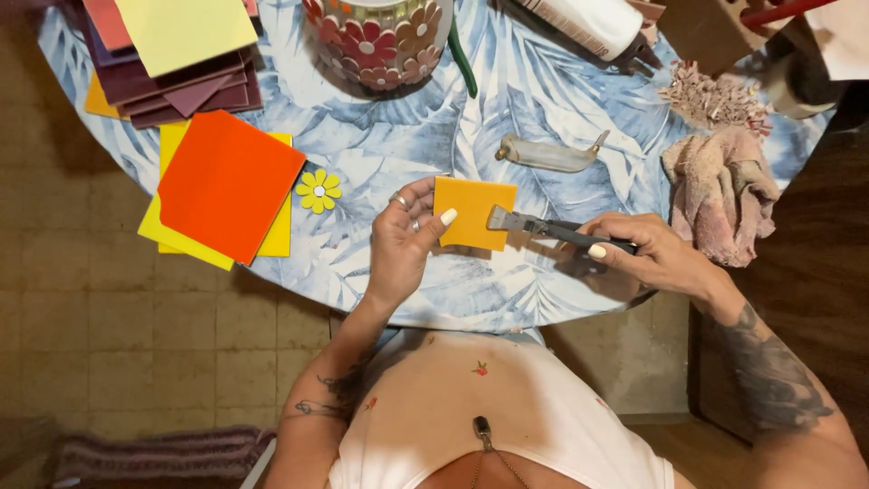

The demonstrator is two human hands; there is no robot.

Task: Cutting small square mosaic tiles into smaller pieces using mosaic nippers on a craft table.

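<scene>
Closest to my camera is the white top of the person, and just past it the two forearms reach out over the edge of the round table with the blue and white leaf-print cloth (pixel 543 118).

My left hand (pixel 403 240) pinches the small square orange-yellow tile (pixel 474 211) by its left edge, the thumb on top and the fingers behind. It keeps the tile flat just above the cloth, I judge so that the other edge stays free for the tool. My right hand (pixel 647 254) is clenched around the dark handles of the metal tile nippers (pixel 543 226). Their head meets the right edge of the tile, opposite to my left grip. Whether the jaws already bite the tile I cannot tell.

Left of my left grip, near to it, lies a little yellow flower-shaped piece with white centre (pixel 319 190). Beyond this, a large orange square sheet (pixel 228 184) rests on yellow sheets, probably kept as stock within reach. Right of my right grip lies a crumpled pinkish cloth rag (pixel 722 190).

Farther from the tile lies a grey elongated worn tool (pixel 548 154). Past the rag is a heap of pinkish broken tile chips (pixel 711 100). At the far side stand a round pot covered with red and brown flower mosaic (pixel 380 41), a white glue bottle lying on its side (pixel 588 23) and a pile of dark purple and pale yellow sheets (pixel 172 54).
</scene>
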